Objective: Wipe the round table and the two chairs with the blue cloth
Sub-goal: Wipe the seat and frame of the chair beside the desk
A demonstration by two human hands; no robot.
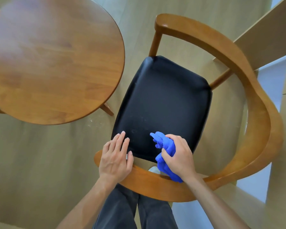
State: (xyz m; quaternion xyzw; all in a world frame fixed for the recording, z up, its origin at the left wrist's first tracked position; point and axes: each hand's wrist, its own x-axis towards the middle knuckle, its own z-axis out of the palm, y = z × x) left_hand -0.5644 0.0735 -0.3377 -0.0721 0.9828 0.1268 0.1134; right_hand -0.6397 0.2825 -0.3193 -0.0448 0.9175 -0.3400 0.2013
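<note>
Wiping the chair seat looks like the step in hand. The blue cloth [166, 153] is bunched into a wad in the right hand [178, 156], at the near right part of the black seat pad [163, 100] of the chair [248, 90]. One tail of the cloth points far-left over the pad; another hangs down over the near curved backrest rail [149, 180].

Judgement, doing the step well: a tight wad gives little contact area. Better to flatten or fold the cloth under the palm, then run overlapping strokes from the near edge to the far edge, taking in the corners and seams. Pale specks and smears show on the near middle of the pad, just left of the cloth; these want firmer pressure. The wooden rail and armrest curve remain to be judged; I cannot tell whether they are wiped.

Right hand: fingers curled closed around the cloth, thumb across it, full grip. Whether the cloth is pressed onto the pad or just above it I cannot tell.

Left hand [116, 157]: open and flat, fingers [120, 139] spread slightly, holding nothing. Palm rests on the near left end of the rail, fingertips reaching over the near left corner of the pad; apparently steadying the chair.

The round tabletop [45, 55] lies far left, bare, apart from the chair. Only one chair is in view.
</note>
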